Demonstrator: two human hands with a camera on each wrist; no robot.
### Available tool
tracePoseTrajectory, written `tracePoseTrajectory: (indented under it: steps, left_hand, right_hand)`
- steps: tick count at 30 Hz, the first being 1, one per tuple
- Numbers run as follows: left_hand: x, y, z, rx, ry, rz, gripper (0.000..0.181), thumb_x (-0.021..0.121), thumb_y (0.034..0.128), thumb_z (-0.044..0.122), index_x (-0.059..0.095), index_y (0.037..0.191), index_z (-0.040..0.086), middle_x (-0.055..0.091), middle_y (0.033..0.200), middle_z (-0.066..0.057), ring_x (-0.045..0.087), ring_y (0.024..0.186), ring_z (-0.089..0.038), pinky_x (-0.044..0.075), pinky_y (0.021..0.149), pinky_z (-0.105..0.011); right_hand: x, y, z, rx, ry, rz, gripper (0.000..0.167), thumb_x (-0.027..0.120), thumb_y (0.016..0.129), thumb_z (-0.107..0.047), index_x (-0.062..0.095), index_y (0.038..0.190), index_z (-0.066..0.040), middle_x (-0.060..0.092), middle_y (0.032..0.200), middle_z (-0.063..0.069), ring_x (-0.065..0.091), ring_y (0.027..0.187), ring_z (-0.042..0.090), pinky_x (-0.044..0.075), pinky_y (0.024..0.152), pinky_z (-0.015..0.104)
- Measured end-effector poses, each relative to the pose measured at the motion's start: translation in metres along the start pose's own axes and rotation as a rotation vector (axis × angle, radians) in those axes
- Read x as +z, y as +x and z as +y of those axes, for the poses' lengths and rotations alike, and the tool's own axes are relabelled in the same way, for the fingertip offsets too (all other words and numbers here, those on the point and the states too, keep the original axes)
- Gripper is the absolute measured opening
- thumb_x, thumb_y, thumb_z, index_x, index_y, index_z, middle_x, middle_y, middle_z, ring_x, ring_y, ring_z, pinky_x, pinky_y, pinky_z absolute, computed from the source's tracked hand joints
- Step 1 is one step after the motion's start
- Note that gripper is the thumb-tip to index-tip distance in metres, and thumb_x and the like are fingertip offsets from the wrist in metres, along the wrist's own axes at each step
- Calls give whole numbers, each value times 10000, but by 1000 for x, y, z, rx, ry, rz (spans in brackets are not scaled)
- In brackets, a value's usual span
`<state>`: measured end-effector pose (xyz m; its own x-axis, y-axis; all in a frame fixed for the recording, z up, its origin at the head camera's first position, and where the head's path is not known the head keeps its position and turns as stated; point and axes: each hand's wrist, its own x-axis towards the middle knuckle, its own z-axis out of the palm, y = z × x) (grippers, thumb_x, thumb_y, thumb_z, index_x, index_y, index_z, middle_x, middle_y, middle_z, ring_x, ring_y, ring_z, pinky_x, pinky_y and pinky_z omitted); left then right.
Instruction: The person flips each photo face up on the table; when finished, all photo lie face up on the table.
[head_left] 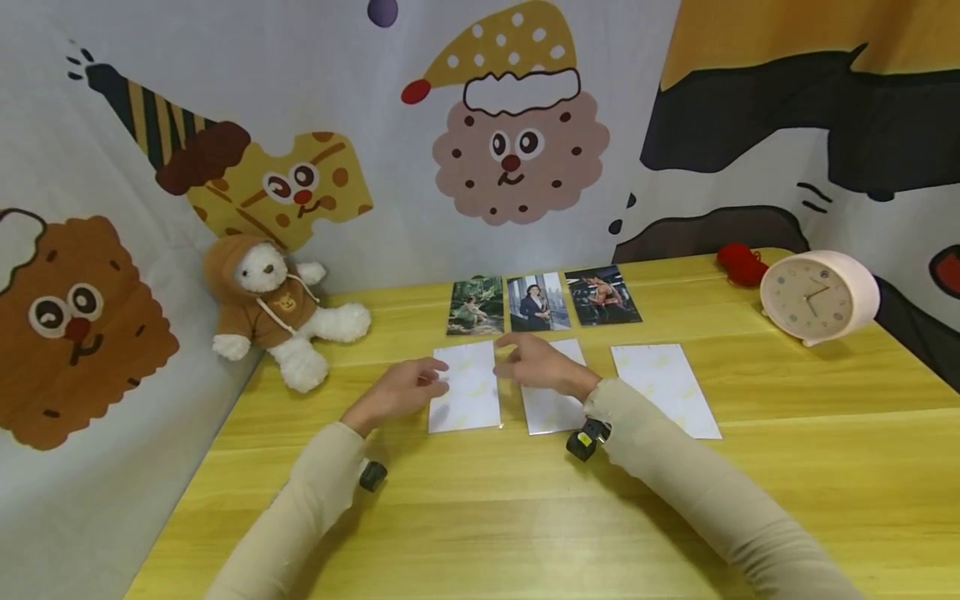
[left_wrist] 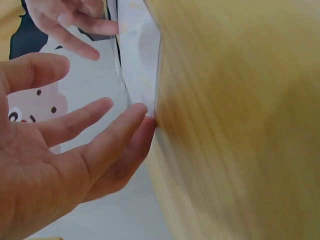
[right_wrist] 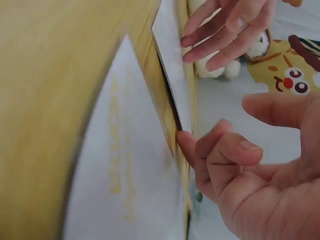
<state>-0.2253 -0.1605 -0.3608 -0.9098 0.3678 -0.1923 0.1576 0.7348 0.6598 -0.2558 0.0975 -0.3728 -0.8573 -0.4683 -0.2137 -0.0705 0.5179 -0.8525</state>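
My left hand (left_wrist: 55, 155) spreads in from the left, fingers loosely extended, two fingertips at the near end of a white sheet (left_wrist: 141, 50) on the wood-grained table (left_wrist: 240, 100). My right hand (left_wrist: 70, 22) shows beyond, one fingertip by the sheet's far part. Behind both hangs pale cloth (left_wrist: 90, 82) printed with a pink cartoon face (left_wrist: 59, 100), partly hidden.

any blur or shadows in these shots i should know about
Head view: mostly clear, with soft shadows on the yellow table beside both sleeves; left wrist view: the wood grain looks smeared, with a dim, soft-edged shadow across it; right wrist view: the near white card has a blurred left edge and soft, pale yellow lettering.
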Motion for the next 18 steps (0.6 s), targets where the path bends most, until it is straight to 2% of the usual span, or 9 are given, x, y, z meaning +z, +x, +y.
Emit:
tracePoseTrajectory:
  steps: [4, 7, 9, 13, 18]
  left_hand:
    - [4, 2, 6, 31, 52, -2, 413, 584, 1002, 232, 593, 1368, 42, 618, 1333, -244, 596, 1225, -372, 493, 1033, -519]
    - [6, 3, 12, 51, 107, -4, 420, 590, 997, 233, 585, 1385, 72, 635, 1307, -220, 598, 1203, -349, 489, 1020, -516]
    - [8, 5, 16, 80, 159, -7, 427, 587, 997, 230, 572, 1398, 85, 639, 1312, -205, 591, 1214, -353, 478, 1031, -522]
    - [11, 9, 24, 131, 229, -1, 444, 585, 996, 231, 553, 1421, 104, 643, 1329, -190, 576, 1267, -360, 455, 1071, -533]
    - [13, 12, 27, 122, 203, 24, 468, 593, 990, 235, 529, 1444, 140, 617, 1362, -214, 579, 1265, -369, 480, 1045, -532]
  right_hand:
    - [-1, 0, 0, 48, 173, 28, 611, 605, 994, -230, 360, 1526, -57, 654, 1246, 199, 662, 948, 271, 541, 850, 361]
    - [-2, 1, -2, 30, 276, 41, 597, 600, 995, -166, 355, 1525, -38, 636, 1278, 233, 647, 995, 292, 493, 777, 320]
    - [-2, 1, -4, 14, 321, 43, 577, 589, 998, -127, 366, 1522, -30, 617, 1295, 249, 631, 992, 280, 458, 735, 301]
    - [1, 1, -5, -27, 360, 32, 541, 561, 1010, -98, 390, 1519, -30, 596, 1263, 245, 557, 820, 200, 411, 666, 277]
    - [8, 4, -4, -59, 414, 35, 538, 480, 982, 0, 402, 1514, -26, 612, 1158, 175, 496, 742, 154, 375, 599, 235]
